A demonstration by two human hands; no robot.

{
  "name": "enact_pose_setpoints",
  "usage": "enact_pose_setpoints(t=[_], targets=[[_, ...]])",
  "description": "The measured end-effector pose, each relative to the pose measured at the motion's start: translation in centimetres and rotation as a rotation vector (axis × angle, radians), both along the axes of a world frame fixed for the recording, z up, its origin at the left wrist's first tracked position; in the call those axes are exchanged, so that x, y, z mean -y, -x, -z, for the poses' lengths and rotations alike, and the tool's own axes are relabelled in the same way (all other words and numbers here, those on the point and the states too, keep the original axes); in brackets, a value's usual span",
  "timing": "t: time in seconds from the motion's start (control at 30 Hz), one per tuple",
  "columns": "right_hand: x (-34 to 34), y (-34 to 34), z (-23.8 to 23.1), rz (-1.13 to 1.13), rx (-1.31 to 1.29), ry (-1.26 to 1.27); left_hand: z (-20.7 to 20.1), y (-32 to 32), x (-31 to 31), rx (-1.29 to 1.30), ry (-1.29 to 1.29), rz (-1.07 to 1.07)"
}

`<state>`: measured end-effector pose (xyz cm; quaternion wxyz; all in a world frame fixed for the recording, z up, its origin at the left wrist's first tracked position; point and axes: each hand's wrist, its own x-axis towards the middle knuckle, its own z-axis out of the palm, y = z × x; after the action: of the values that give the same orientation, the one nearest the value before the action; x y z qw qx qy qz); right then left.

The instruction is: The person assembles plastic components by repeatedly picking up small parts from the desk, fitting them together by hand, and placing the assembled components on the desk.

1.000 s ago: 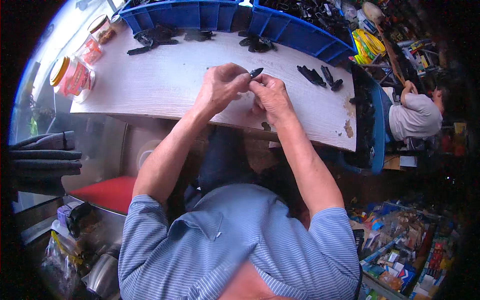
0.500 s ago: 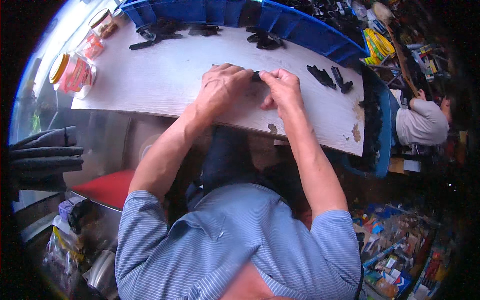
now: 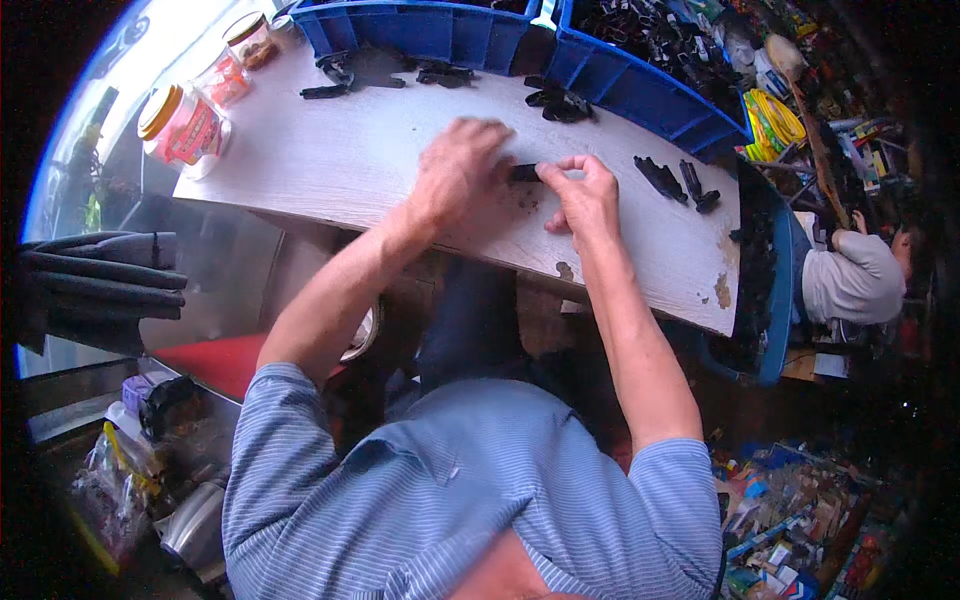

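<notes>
Over the white table [image 3: 380, 190], my right hand [image 3: 588, 198] pinches a small black piece [image 3: 524, 173] between thumb and fingertips; its exact kind is too small to make out. My left hand [image 3: 458, 170] is at the other end of that piece, back of the hand up, its fingers smeared by motion. Whether it touches the piece cannot be told. To the right of my right hand lie a flat, jagged-edged black piece [image 3: 660, 180] and a narrow black piece [image 3: 692, 180]. More black pieces [image 3: 558, 104] sit in a small heap beyond my hands.
Blue bins [image 3: 420, 35] line the far edge, the right one [image 3: 640, 90] filled with black parts. Lidded jars [image 3: 185, 130] stand at the left. A blue container [image 3: 780, 290] adjoins the table's right end. Beyond it, another person [image 3: 852, 280] bends over at the far right.
My left hand has lifted slightly and blurred, its fingers drawing away from the right hand's, so more of the black piece shows. The right hand keeps its pinch. The whole view has shifted a little.
</notes>
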<state>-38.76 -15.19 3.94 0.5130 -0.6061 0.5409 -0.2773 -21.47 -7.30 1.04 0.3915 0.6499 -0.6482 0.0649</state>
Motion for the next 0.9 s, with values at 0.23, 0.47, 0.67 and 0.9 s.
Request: enact_pose_setpoints(t=[0.23, 0.47, 0.67, 0.9], targets=[[0.2, -0.6, -0.3, -0.191, -0.165, 0.065, 0.5, -8.5, 3.8, 0.283, -0.184, -0.28], [1.2, 0.9, 0.4, -0.068, -0.039, -0.071, 0.5, -7.4, 3.0, 0.369, -0.094, -0.256], [3.0, 4.1, -0.2, 0.206, 0.134, -0.203, -0.2, -8.0, 3.0, 0.307, -0.251, -0.368], [7.0, 9.7, -0.3, 0.489, 0.199, -0.082, 0.3, -5.0, 2.3, 0.206, -0.163, -0.111]])
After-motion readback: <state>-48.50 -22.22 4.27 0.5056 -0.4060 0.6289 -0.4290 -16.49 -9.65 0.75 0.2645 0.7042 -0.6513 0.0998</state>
